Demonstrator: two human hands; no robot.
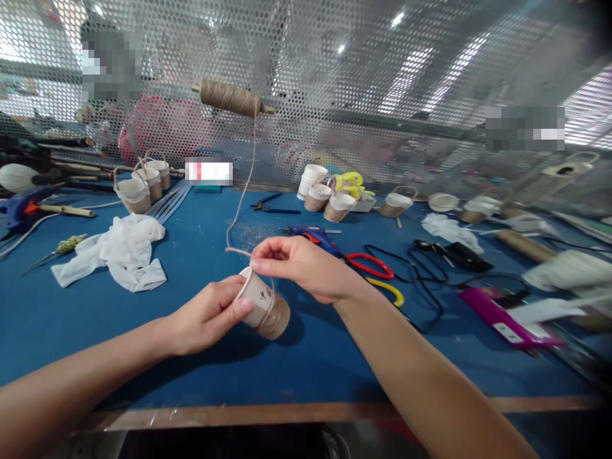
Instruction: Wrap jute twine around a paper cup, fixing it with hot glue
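Observation:
A white paper cup (255, 294) is tilted in the grip of my left hand (215, 312), with the thumb on its outside near the rim. Twine (275, 317) is wound around the cup's lower half. My right hand (287, 261) pinches the twine strand (238, 250) at the cup's rim between thumb and fingertips. From there the strand runs up to a twine spool (229, 97) mounted on a rod at the mesh panel. Beyond my right wrist lies a blue glue gun (315, 237), and scissors with red and yellow handles (373, 264) are partly hidden by my forearm.
Twine-wrapped cups with handles (134, 194) stand at the back left, and more cups (339, 207) at the back centre. White cloth (127, 252) lies left of my hands. Blue-handled pliers (275, 207), black cables (425, 280) and a magenta object (502, 319) also lie on the table.

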